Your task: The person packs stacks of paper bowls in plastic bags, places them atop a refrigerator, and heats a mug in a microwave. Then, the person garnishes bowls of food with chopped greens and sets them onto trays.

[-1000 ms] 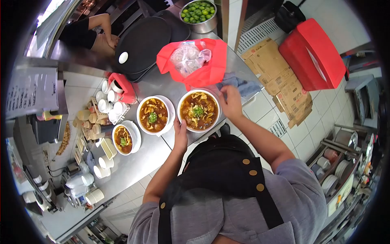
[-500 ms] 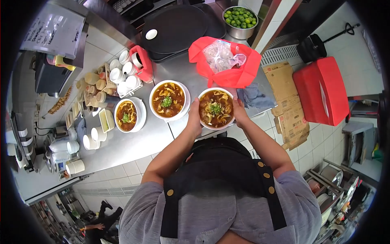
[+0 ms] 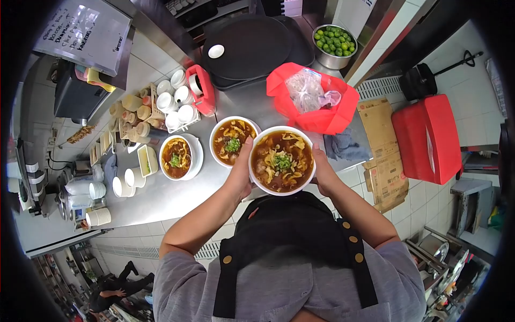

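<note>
A white bowl of brown soup [image 3: 282,161] with egg strips and chopped green onion is between my two hands, level and close to my apron. My left hand [image 3: 240,174] grips its left rim, and my right hand [image 3: 323,170] holds the right side. Just behind it to the left, a second soup bowl [image 3: 233,142] stands on the steel counter, partly covered by the held one. Farther left, a third, smaller soup bowl [image 3: 175,157] rests on a white plate [image 3: 197,156].
Behind the bowls lie a red bag [image 3: 332,110] with clear plastic packs, round black trays [image 3: 247,48] and a metal bowl of green limes [image 3: 335,45]. A blue cloth [image 3: 346,146] is at the right. White cups [image 3: 123,185] stand left. Another person [image 3: 110,292] appears lower left.
Both hands have brought the soup bowl up nearer the camera, so it looks larger and overlaps the second bowl. My right hand, apart from the bowl's rim at first, now holds it.
</note>
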Available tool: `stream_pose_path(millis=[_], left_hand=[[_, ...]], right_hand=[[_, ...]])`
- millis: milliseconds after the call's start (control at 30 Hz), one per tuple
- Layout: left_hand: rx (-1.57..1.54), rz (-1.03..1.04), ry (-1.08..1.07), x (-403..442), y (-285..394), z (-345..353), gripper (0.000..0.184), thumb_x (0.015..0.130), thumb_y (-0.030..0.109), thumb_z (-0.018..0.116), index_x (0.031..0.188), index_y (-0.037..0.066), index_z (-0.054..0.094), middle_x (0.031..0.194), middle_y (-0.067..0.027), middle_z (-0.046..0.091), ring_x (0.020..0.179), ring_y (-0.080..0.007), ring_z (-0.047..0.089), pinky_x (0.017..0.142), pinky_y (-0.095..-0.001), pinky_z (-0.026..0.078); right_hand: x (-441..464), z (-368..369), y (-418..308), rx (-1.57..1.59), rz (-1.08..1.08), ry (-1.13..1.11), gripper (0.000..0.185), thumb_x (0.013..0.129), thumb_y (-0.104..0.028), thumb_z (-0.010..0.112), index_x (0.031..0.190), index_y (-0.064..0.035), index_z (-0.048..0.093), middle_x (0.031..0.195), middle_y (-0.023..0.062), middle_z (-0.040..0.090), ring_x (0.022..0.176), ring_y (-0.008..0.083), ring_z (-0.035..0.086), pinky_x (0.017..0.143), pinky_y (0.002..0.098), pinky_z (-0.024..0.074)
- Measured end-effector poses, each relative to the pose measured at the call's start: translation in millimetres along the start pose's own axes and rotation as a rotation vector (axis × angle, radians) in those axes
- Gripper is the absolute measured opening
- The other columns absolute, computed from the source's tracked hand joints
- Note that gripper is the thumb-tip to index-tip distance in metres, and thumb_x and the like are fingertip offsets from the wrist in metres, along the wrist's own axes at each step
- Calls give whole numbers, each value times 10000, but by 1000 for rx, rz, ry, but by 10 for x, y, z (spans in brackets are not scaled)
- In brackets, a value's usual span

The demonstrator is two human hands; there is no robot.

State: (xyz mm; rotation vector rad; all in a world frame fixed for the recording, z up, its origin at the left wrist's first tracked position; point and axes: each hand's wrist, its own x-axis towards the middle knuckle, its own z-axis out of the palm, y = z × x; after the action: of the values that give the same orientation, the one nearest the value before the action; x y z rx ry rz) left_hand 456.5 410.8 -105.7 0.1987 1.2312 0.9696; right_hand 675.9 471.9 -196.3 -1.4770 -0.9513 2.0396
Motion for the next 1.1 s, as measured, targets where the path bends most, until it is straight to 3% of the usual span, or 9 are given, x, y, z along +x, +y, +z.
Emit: stream_pose_path(millis=[100, 167, 233, 367, 433, 500, 633, 900, 1100], left_hand=[[56, -3, 0, 57, 311, -161, 795, 900, 762, 308, 1451, 197, 401, 1445, -98, 465, 1292, -304, 500, 1004, -584, 433], [30, -15, 80, -30, 669, -56, 806, 863, 773, 408, 1385, 164, 496, 1372, -95, 547, 1253, -251, 534, 1039, -472, 393], [-47, 4, -29, 89, 952, -122, 787, 886, 746, 403, 1381, 142, 497, 1355, -104, 560, 1226, -264, 562, 993, -475, 463], [-38, 88, -89, 297, 1630, -142, 729, 941, 676, 372, 1374, 102, 493, 1374, -136, 543, 1243, -277, 554, 1017, -477, 469], [-41, 126, -143, 508, 1942, -186, 743, 916, 721, 362, 1364, 151, 518, 1382, -113, 540, 1270, -289, 522, 1040, -534, 418], [-104, 120, -161, 963, 2220, -361, 729, 918, 717, 364, 1357, 157, 525, 1371, -109, 550, 1266, -287, 526, 1051, -503, 421], [-35, 190, -19, 1224, 2728, -177, 757, 878, 767, 375, 1340, 191, 540, 1341, -87, 572, 1231, -272, 552, 1017, -477, 444], [-237, 240, -173, 2792, 3175, -464, 749, 865, 763, 411, 1220, 139, 624, 1263, -101, 627, 1162, -290, 600, 986, -467, 483], [-306, 301, 176, 3639, 3385, -550, 771, 875, 747, 426, 1331, 133, 517, 1276, -114, 605, 1180, -295, 586, 982, -498, 483]], right_hand=[[-284, 406, -732, 58, 77, -7, 749, 953, -681, 341, 1322, -38, 448, 1315, 101, 443, 1160, 215, 535, 903, 440, 504], [-250, 570, -1036, 31, 39, -94, 714, 940, -703, 336, 1321, -116, 477, 1287, 61, 540, 1126, 200, 591, 847, 461, 531], [76, 668, -1130, 6, 21, -60, 679, 940, -708, 318, 1296, -165, 520, 1202, 41, 626, 1066, 175, 635, 883, 459, 516], [441, 1026, -1779, 52, -35, -189, 668, 951, -697, 291, 1344, -201, 503, 1257, 30, 611, 1155, 179, 588, 945, 471, 464], [677, 1184, -2078, -35, -22, -81, 706, 939, -717, 291, 1334, -175, 513, 1254, 38, 605, 1177, 184, 554, 971, 494, 424], [1234, 1208, -2211, -51, -36, -101, 764, 914, -747, 318, 1354, -144, 479, 1282, 64, 570, 1194, 209, 521, 978, 520, 396], [2128, 1264, -2539, -60, -95, -45, 888, 892, -749, 377, 1415, -32, 347, 1366, 122, 465, 1166, 283, 544, 897, 549, 487], [3607, 1205, -2874, -105, -139, -9, 954, 851, -790, 400, 1380, 2, 452, 1383, 140, 460, 1116, 292, 579, 762, 521, 530], [4305, 1159, -3025, -201, -121, 71, 1021, 831, -828, 366, 1405, 15, 420, 1453, 157, 371, 1208, 301, 512, 792, 515, 522]])
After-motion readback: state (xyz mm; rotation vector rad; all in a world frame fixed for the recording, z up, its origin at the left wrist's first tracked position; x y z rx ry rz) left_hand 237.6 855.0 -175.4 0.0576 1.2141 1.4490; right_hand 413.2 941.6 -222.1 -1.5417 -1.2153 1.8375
